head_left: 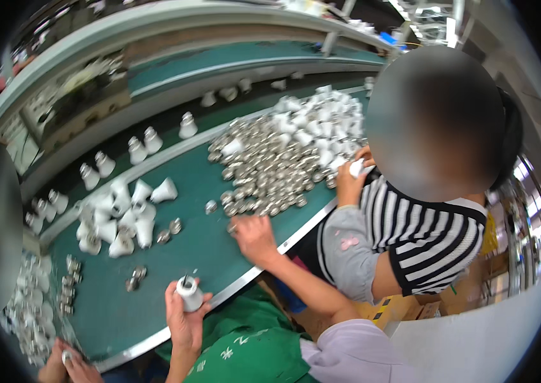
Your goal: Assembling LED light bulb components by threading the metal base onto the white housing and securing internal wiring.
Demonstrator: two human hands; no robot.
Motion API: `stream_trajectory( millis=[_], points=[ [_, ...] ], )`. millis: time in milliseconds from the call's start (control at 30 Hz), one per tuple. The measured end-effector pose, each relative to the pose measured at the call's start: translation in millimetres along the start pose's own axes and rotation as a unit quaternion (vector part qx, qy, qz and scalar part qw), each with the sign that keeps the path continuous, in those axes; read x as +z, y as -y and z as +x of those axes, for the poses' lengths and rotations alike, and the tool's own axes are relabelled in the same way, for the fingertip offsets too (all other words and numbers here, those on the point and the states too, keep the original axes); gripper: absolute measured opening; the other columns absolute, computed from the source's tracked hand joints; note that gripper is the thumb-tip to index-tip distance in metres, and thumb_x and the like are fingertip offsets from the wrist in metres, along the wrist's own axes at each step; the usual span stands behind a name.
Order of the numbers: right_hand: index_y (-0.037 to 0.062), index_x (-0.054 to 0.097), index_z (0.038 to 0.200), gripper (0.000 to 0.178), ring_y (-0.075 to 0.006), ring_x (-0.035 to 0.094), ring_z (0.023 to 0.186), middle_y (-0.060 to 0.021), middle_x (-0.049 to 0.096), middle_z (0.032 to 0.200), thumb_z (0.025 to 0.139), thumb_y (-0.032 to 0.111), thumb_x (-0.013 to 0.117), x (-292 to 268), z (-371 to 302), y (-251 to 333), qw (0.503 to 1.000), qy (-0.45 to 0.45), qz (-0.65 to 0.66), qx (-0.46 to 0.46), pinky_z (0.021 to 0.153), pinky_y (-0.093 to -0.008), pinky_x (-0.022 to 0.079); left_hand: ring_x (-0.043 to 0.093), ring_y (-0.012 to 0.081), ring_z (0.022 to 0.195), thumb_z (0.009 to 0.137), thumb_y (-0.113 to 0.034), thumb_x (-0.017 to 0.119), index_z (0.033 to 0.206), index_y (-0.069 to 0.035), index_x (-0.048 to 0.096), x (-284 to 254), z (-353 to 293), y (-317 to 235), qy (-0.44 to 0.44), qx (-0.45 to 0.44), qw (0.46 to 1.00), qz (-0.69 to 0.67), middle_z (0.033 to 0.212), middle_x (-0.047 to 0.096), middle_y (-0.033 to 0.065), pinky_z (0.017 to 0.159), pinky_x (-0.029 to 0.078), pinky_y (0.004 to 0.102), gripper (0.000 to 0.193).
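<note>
My left hand point(184, 319) is closed around a white bulb housing point(189, 294) near the front edge of the bench. A dark, thin piece sticks up from the housing's open end. My right hand point(256, 240) reaches to the near side of a heap of silvery metal screw caps point(270, 167). Its fingers are bent together at a small metal cap point(233, 227), mostly covered by the fingertips. Loose white bulb housings point(122, 244) lie in a group to the left. A few loose caps point(164, 236) lie between that group and my right hand.
At the right, a person in a striped top holds a white piece point(356, 168) beside a pile of white housings point(328, 121). Another person's hands point(73, 364) work at lower left, near bagged white parts point(31, 306). Capped bulbs point(136, 150) stand along the far conveyor belt.
</note>
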State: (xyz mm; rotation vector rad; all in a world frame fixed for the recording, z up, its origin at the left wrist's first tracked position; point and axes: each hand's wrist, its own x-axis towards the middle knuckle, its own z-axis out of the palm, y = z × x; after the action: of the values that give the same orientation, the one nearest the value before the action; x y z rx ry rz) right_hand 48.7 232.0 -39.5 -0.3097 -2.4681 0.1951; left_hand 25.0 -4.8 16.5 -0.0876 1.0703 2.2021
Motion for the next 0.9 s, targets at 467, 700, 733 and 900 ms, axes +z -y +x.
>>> stream_trajectory(
  millis=[467,700,733,900],
  points=[
    [-0.0035,0.047,0.109,0.031,-0.0184,0.055,0.078,-0.0153,0.057,0.097,0.083,0.012,0.048,-57,34,81,0.394,0.142,0.829,0.370,0.074,-0.0292,0.043,0.057,0.0294,0.099,0.085,-0.019,0.057,0.120,-0.008,0.037,-7,10,-25,0.068,0.011,0.995,-0.076,0.121,0.047,0.0126,0.078,0.053,0.0347,0.042],
    [-0.0021,0.057,0.080,0.010,-0.0054,0.044,0.053,-0.0008,0.052,0.062,0.079,0.007,0.061,-72,26,108,0.709,0.187,0.632,0.249,0.048,-0.0184,0.033,0.054,0.0278,0.104,0.082,-0.014,0.061,0.115,-0.009,0.043,-10,8,-25,0.071,0.075,0.994,-0.033,0.122,0.045,0.0110,0.085,0.050,0.0383,0.038],
    [-0.0018,0.057,0.077,0.009,-0.0030,0.043,0.054,0.0008,0.053,0.063,0.077,0.004,0.063,-76,27,113,0.785,0.147,0.562,0.214,0.048,-0.0170,0.032,0.055,0.0269,0.103,0.081,-0.014,0.061,0.114,-0.009,0.043,-11,10,-23,0.078,0.112,0.991,-0.001,0.122,0.045,0.0111,0.085,0.050,0.0393,0.038],
    [-0.0013,0.059,0.082,0.009,-0.0014,0.042,0.056,0.0017,0.053,0.066,0.076,0.002,0.065,-79,27,111,0.796,0.140,0.567,0.161,0.047,-0.0159,0.031,0.054,0.0246,0.104,0.079,-0.010,0.063,0.113,-0.009,0.043,-12,13,-15,0.100,0.179,0.977,0.055,0.123,0.044,0.0120,0.086,0.050,0.0421,0.040]
  ],
)
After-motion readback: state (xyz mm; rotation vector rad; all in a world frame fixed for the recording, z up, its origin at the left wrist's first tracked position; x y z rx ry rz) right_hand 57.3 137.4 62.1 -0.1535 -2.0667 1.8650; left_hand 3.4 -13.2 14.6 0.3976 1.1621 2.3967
